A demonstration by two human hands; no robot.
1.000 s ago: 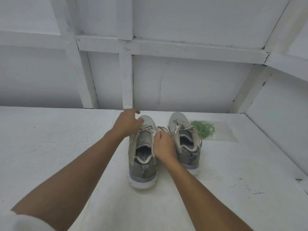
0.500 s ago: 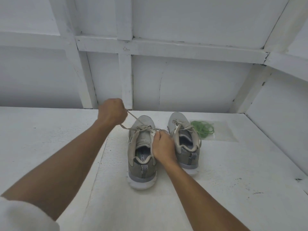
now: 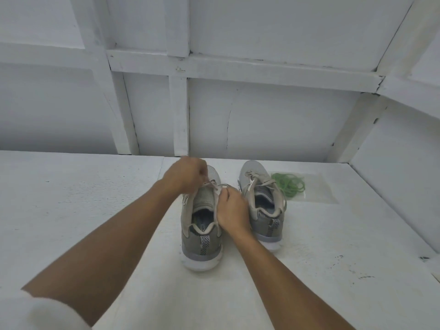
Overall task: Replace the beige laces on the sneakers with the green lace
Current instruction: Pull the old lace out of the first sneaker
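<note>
Two grey sneakers stand heels toward me on the white table. Over the left sneaker (image 3: pixel 202 236), my left hand (image 3: pixel 184 173) pinches its beige lace (image 3: pixel 214 185) above the tongue. My right hand (image 3: pixel 232 210) grips the same lace at the shoe's right side, by the top eyelets. The right sneaker (image 3: pixel 262 210) stands untouched, its beige lace (image 3: pixel 256 178) loose across the tongue. A coiled green lace (image 3: pixel 289 183) lies in a clear plastic bag just right of that shoe.
The white table (image 3: pixel 83 210) meets a white panelled wall (image 3: pixel 262 120) right behind the shoes, and a side wall (image 3: pixel 404 186) closes in on the right. Dark scuff marks (image 3: pixel 357 270) dot the table at lower right.
My left hand, which had pulled a lace end up and to the left, has come back down onto the left sneaker's tongue. My right hand stayed at the shoe's right side.
</note>
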